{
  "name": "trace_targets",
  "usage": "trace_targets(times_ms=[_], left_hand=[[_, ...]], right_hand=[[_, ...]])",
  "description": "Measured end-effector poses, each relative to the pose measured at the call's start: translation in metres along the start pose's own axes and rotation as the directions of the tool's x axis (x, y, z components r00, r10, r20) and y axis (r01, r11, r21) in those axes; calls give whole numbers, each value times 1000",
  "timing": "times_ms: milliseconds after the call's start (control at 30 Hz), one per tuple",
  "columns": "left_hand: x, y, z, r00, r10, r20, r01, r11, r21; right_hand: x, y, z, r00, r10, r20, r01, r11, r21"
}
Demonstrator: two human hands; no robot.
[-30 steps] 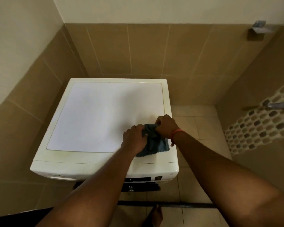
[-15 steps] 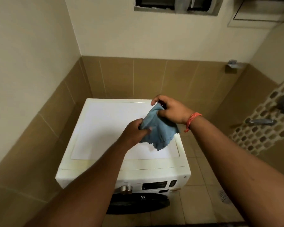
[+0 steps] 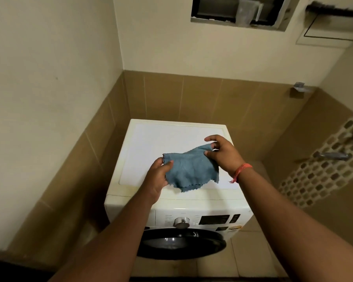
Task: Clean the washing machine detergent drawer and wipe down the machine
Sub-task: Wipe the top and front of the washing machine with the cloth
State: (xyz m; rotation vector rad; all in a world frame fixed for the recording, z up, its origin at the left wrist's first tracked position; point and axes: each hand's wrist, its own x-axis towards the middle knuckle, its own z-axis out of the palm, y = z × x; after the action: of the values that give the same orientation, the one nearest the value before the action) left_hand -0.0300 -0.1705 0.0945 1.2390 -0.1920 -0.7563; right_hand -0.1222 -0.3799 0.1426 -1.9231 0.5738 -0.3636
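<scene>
Tan-tiled bathroom corner holds a white front-loading washing machine. Above its lid, our left hand and right hand pinch opposite corners of a blue microfibre cloth, spread between them.

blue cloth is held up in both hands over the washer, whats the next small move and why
Probably lower the blue cloth flat onto the washing machine's white top and start wiping. The left hand and right hand each pinch an edge, so it hangs spread out above the top, not touching it, ready to lay down.
</scene>
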Motion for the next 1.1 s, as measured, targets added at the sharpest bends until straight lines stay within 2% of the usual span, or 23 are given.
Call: trace_targets(times_ms=[100, 200, 267, 367, 433, 500, 567, 600, 633, 667, 700, 733, 767, 800, 867, 900, 933, 967, 1000, 1100], left_hand=[[0, 8, 7, 997, 10, -83, 2, 990, 143], [7, 19, 20, 966, 161, -202, -82, 932, 352], [13, 24, 25, 943, 284, -173, -191, 888, 419], [23, 31, 42, 937, 343, -71, -290, 872, 394], [30, 35, 59, 930, 361, -67, -290, 833, 471], [41, 33, 73, 936, 346, -67, -294, 872, 392], [51, 30, 80, 960, 281, -4, -261, 897, 356], [54, 28, 95, 966, 258, -21, -234, 907, 351], [60, 23, 114, 957, 227, -182, -163, 936, 313], [65, 22, 126, 913, 233, -334, -149, 955, 257], [76, 16, 133, 834, 348, -427, -295, 937, 188], [95, 16, 159, 652, 406, -641, -316, 913, 257], [106, 10, 178, 474, 439, -763, -290, 896, 336], [105, 3, 183, 427, 398, -812, -258, 914, 313], [76, -4, 182, 638, 135, -758, -73, 991, 116], [81, -8, 182, 755, 65, -653, 13, 993, 115], [80, -15, 173, 852, 55, -521, 61, 977, 203], [74, -19, 163, 907, 47, -419, 58, 970, 234], [74, -19, 160, 905, 74, -418, 41, 965, 258], [73, -25, 174, 827, 249, -504, 6, 892, 452]], right_hand=[[-4, 0, 5, 1000, -16, 23, 12, 985, 173], [1, -2, 1, 994, -100, 34, 89, 966, 242], [8, -3, -6, 991, -132, 31, 117, 950, 290], [21, 2, -24, 992, -129, 11, 118, 932, 342], [31, 8, -38, 994, -107, 20, 92, 925, 369], [39, 15, -55, 994, -97, 54, 68, 917, 393], [48, 22, -70, 995, -72, 74, 37, 919, 393], [55, 27, -78, 996, -48, 79, 15, 926, 377], [61, 31, -86, 997, -6, 80, -21, 940, 340], [66, 35, -94, 995, 46, 89, -71, 953, 294], [71, 40, -101, 988, 104, 113, -128, 963, 239], [73, 44, -107, 976, 151, 156, -181, 963, 199], [75, 48, -114, 959, 186, 211, -224, 960, 170], [76, 53, -120, 944, 208, 256, -253, 955, 156], [77, 62, -128, 930, 209, 301, -269, 947, 173], [76, 65, -129, 932, 196, 304, -265, 943, 204], [76, 68, -128, 936, 175, 307, -251, 940, 230], [76, 71, -128, 946, 137, 294, -201, 959, 200], [77, 75, -126, 960, 86, 267, -122, 985, 122], [75, 81, -121, 981, -35, 192, 44, 998, -45]])
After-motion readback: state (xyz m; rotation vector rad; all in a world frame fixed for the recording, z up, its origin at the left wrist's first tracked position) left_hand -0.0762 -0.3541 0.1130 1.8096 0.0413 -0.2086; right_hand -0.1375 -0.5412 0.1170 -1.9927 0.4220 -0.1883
